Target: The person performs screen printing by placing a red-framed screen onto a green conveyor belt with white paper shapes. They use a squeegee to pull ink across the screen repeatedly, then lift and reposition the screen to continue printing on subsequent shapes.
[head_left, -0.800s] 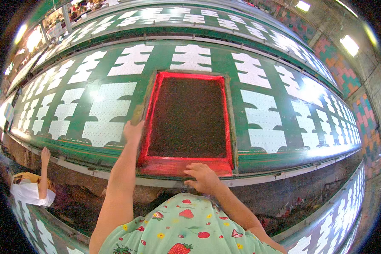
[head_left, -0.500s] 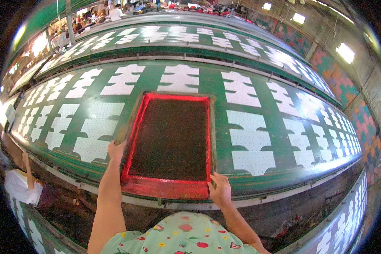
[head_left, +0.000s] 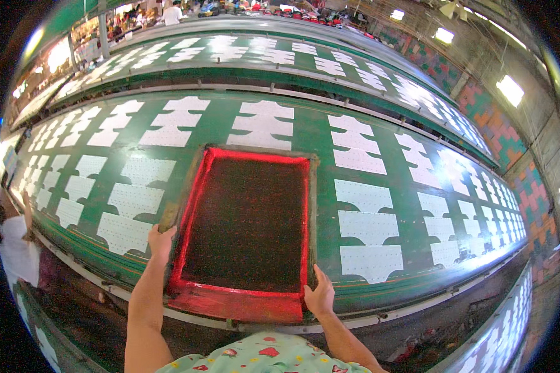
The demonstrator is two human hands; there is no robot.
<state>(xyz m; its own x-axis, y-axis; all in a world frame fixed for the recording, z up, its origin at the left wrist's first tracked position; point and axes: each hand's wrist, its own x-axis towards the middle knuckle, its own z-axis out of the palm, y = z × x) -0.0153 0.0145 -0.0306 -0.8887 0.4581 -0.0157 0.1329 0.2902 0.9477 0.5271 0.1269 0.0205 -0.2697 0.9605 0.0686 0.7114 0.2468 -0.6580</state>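
A screen-printing frame (head_left: pixel 240 227) with dark mesh inside wet-looking red borders lies over the green table (head_left: pixel 312 118) in front of me. My left hand (head_left: pixel 160 242) is closed on the frame's left edge, beside a small worn handle. My right hand (head_left: pixel 320 294) grips the lower right edge, thumb and fingers on either side of it. White dotted fabric pieces (head_left: pixel 370 257) in shirt-panel shapes are laid out in rows on both sides of the frame. What lies under the frame is hidden.
A second long table (head_left: pixel 258 79) with white pieces runs behind this one, and another (head_left: pixel 493 323) is at lower right. A co-worker in white (head_left: pixel 20 248) is at the lower left. Another person (head_left: pixel 172 15) stands far back. A tiled wall (head_left: pixel 529 193) bounds the right side.
My right hand moved from the near red border onto the frame's right edge and closed there. The frame sits lower and left in view, and the view has tilted up.
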